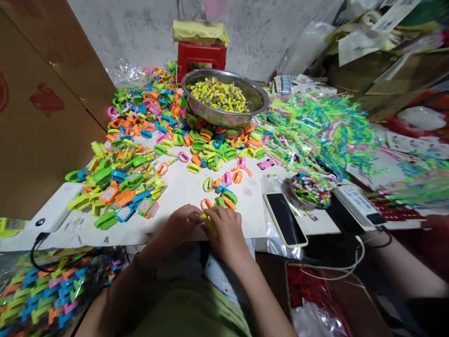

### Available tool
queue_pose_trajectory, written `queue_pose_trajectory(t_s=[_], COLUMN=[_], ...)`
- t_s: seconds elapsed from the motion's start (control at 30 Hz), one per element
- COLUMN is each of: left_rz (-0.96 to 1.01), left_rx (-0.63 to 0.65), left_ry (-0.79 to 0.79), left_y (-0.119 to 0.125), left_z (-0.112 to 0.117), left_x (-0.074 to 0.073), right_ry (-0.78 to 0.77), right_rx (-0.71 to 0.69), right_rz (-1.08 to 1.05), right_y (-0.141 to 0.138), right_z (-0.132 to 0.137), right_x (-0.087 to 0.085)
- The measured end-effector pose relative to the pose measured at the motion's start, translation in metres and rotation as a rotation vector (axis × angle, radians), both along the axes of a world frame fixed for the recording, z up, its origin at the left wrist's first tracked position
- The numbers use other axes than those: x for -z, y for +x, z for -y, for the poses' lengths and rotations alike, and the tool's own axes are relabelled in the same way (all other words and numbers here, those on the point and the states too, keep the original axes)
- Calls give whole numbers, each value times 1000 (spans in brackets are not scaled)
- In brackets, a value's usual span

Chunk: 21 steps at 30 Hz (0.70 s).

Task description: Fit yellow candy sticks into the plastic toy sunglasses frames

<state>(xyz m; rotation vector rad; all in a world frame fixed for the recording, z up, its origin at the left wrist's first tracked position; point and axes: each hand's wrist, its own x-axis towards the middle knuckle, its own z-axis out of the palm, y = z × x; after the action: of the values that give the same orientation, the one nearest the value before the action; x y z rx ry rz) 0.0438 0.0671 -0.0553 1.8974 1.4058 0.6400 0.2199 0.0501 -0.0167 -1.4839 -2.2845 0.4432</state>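
Note:
My right hand (226,234) is closed around a small yellow plastic piece (212,226), mostly covered by the fingers. Beside it my left hand (182,222) has its fingertips drawn together, meeting the right fingers; what they pinch is hidden. Just beyond the fingers lies a loose group of orange, green, blue and pink plastic pieces (228,200), some loop-shaped. To the left is a heap of similar pieces (119,185) with printed yellow sticks attached. A long bank of loop-shaped pieces (210,150) stretches across the back of the white table (189,227).
A steel bowl (224,117) of yellow wrapped bits stands at the back by a red stool (201,55). Right are green strips (315,121), a phone (286,220), a small bowl (310,191) and a power bank (359,206). A carton (45,117) borders the left; another person's arm (403,262) is at right.

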Motion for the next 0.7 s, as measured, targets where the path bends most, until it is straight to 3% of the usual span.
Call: queue_pose_trajectory(t_s=[0.13,0.2,0.27,0.33,0.47,0.57,0.7], left_rz=[555,627,541,335,-61,-118,-25], left_rx=[50,71,44,26,171,163,-32], left_ry=[-245,-243,-176,-18,218,215,207], left_y=[2,6,8,9,10,13,2], left_z=[7,7,2,-8,-31,-35,-15], left_x=[1,6,10,12,9,5,-9], right_ry=[-230,-365,-416,-358,-269,-282,-235], right_rx=[67,114,157,185,157,114,128], right_rz=[-472,-661,-771,-848,-926,-909,-870], right_y=[5,9,14,19,29,33,36], right_z=[12,14,16,17,23,30,38], right_x=[12,15,17,17,13,13,20])
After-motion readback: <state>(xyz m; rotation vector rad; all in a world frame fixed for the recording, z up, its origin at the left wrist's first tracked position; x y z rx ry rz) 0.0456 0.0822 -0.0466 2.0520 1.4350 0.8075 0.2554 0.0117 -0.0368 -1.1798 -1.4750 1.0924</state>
